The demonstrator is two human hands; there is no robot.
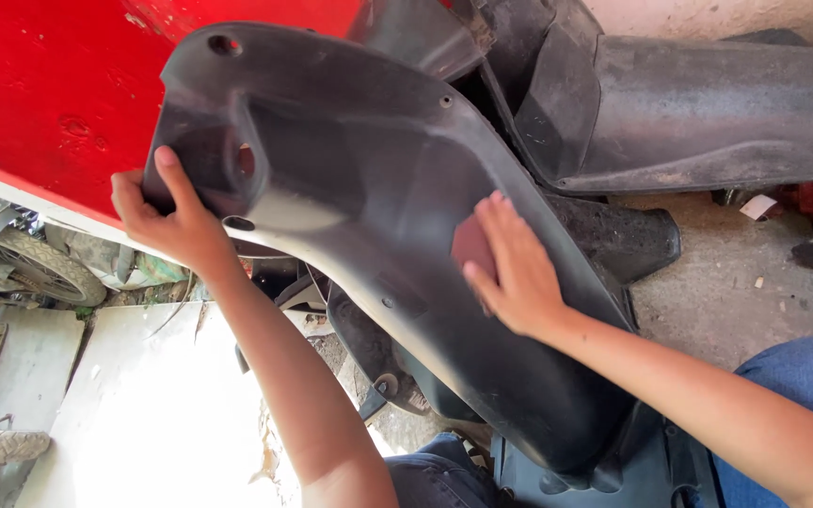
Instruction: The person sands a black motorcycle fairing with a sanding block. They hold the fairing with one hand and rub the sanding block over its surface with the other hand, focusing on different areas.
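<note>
A large black plastic fairing panel [378, 235], propped across the lap, was gripped at its upper edge by the left hand [171, 221]. A reddish sanding pad [471, 246] was pressed flat against its inner face by the right hand [515, 273], so sanding appeared under way. Steady bracing and even pressure would be called for.

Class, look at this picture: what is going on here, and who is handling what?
A person holds a large black plastic panel propped on their lap. The left hand grips its upper edge near a round hole. The right hand presses a small reddish-brown pad, probably sandpaper, flat against the panel's inner surface. A second black panel lies on the concrete floor behind, beside a red panel.
</note>
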